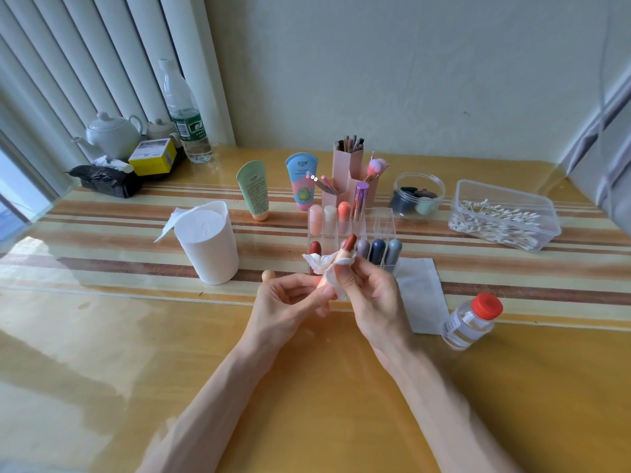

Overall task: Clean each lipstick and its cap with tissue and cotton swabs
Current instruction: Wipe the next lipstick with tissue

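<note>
Smearing looks the main risk: the peach-tubed lipstick with a reddish-brown bullet [350, 243] is uncapped and tilted, with the bullet bare just above the crumpled white tissue [321, 264]. A pinch sliding too high would likely dent or snap the soft tip, or drag colour down the tube. A loose grip at the base could also drop it.

Left hand [290, 298]: fingers curled, thumb and fingertips pinching the tube's lower end, partly hidden by tissue. Right hand [374, 295]: also curled, thumb and forefinger pinching the tissue against the tube just under the bullet. Both are raised over the glossy yellow striped table [307, 387], front-middle.

Small rounded peach cap [268, 274], probably this lipstick's, sits on the table just behind the left hand, untouched. Clear acrylic organiser [386, 227] with more capped lipsticks stands just behind the hands. Folded white sheet [421, 295] lies right of the right hand, with a clear bottle with red lid [473, 324] near it. White tissue roll [210, 244] is to the left. Clear tub of cotton swabs [505, 216] is far right, well apart.
</note>
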Motion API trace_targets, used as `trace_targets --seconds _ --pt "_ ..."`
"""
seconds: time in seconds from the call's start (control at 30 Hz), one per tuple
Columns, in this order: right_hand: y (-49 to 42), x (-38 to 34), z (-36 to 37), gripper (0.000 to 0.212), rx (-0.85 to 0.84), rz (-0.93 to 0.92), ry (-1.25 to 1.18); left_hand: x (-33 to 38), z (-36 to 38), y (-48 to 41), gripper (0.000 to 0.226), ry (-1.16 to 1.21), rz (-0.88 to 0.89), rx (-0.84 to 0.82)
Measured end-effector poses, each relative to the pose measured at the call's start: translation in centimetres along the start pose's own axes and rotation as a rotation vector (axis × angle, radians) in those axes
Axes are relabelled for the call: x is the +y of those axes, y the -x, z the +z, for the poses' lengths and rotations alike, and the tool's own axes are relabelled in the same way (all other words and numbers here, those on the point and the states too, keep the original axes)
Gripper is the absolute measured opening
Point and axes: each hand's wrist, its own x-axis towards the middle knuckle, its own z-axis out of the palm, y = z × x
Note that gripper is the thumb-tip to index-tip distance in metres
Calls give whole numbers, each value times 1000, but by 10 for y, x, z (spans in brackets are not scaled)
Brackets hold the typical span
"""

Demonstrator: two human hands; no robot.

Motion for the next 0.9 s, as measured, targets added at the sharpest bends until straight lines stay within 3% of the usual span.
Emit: trace_targets --seconds 0.23,0.43,0.57,0.8,0.9 --pt "0 -5 -3 23 -13 38 -165 2 2 0 34 116 -101 -81" --pt "0 -4 0 22 12 10 -102 1 4 2 29 3 0 58" --pt "0 -6 -2 21 19 8 -160 4 3 1 43 100 -131 -92" --pt "-1 -6 -1 23 14 -8 -45 2 2 2 20 -45 23 57" --pt "-1 -5 -3 23 17 15 -55 5 3 2 28 -11 -39 1"
